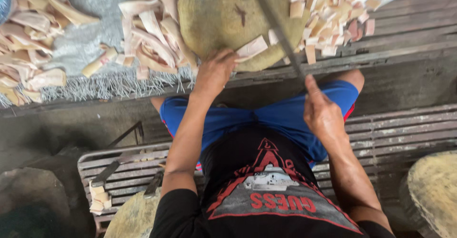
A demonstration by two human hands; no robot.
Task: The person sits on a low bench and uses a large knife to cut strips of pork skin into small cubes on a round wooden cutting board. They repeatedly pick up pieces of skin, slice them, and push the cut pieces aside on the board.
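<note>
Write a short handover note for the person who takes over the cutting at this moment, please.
Left hand: holds a pale strip flat on the round block.
Right hand: grips the knife, blade raised over the block.
Done: a heap of cut pieces lies at the block's right side.
Left: long uncut strips lie on the mat left of the block, with more strips at the far left.
Nearby: a second block at the right and a few pieces on the bench.
</note>
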